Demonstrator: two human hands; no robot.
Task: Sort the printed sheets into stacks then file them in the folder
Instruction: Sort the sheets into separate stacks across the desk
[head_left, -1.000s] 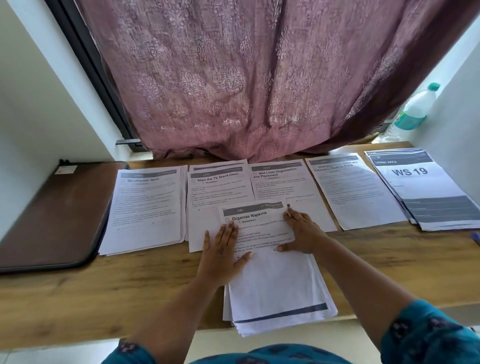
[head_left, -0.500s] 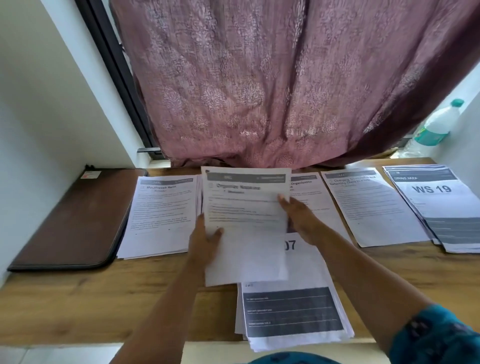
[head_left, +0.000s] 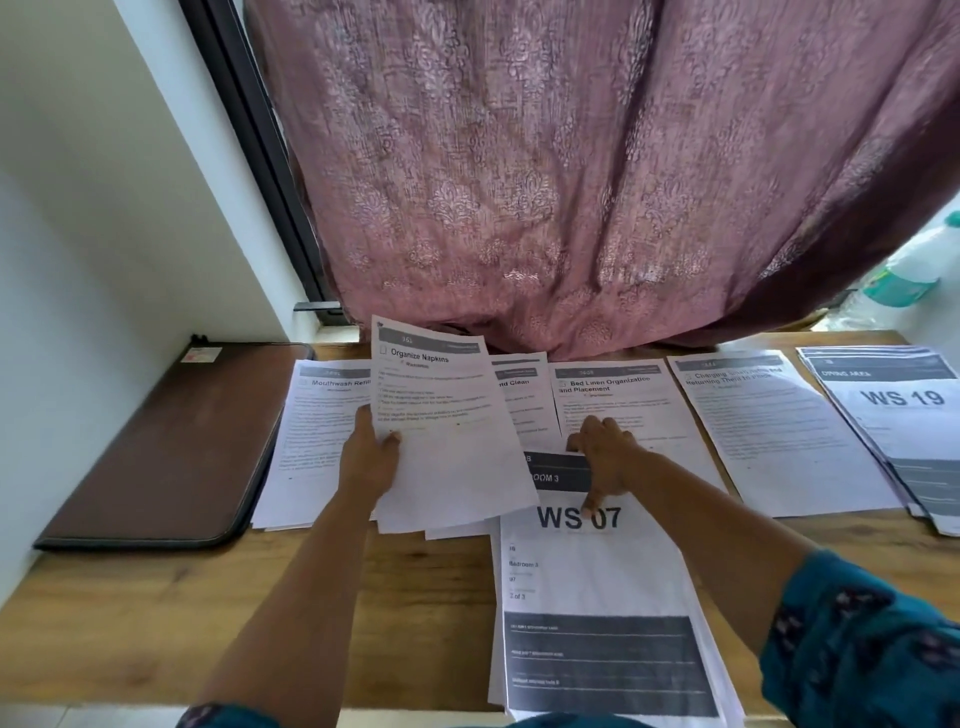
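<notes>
Five sorted stacks are lying in a row along the back of the wooden table (head_left: 156, 613), each w/ its heading facing up so a match is quick to spot. The left hand (head_left: 366, 460) is pinching the "Organize Napkins" sheet (head_left: 441, 415) at its left edge, thumb on top, holding it lifted and tilted over the gap btwn the "Mouthwash Refill" stack (head_left: 306, 431) and the next one, prob. while picking where it goes. The right hand (head_left: 605, 460) is resting fingers-down, fairly flat, on the unsorted pile (head_left: 597, 582), likely pinning it so nothing slides. That pile's top page is reading "WS 07", white w/ dark bands. The held sheet is plain white, dark header bar, a few text lines, bottom half blank. The brown folder (head_left: 156, 447) is sitting closed at far left, apart from the stacks.
</notes>
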